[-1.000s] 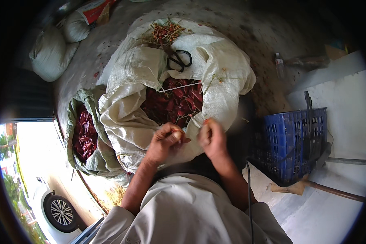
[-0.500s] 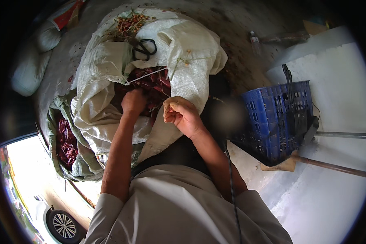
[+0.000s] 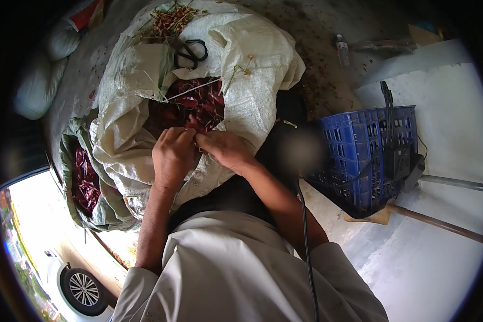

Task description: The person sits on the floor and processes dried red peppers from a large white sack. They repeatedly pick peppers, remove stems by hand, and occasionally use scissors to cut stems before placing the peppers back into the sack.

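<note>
- Change since half a second ago: the left hand (image 3: 172,156) has drawn back from inside the sack mouth to its near edge and now sits beside the right hand (image 3: 225,150); the fingertips of both meet over one spot
- Judged meaning: reaching into the load has given way to close two-handed work on a single item
- Left hand: fingers curled narrow, pinched at the tips; the item between them is too small to identify
- Right hand: fingers also narrow and pinched toward the left; what it holds cannot be told
- Dried red chillies (image 3: 196,107): lying in the open white woven sack (image 3: 252,80), directly beyond the fingertips
- Black scissors (image 3: 190,49): resting on the sack's far fold, well apart from both hands, untouched
- Green sack (image 3: 83,177): to the left, touching the white one, also holding red chillies
- Surface: stained concrete floor (image 3: 327,32) littered with stems and scraps
- Surroundings: blue plastic crate (image 3: 359,155) to the right; a small bottle (image 3: 342,51) beyond it; a car wheel (image 3: 83,290) shows lower left
</note>
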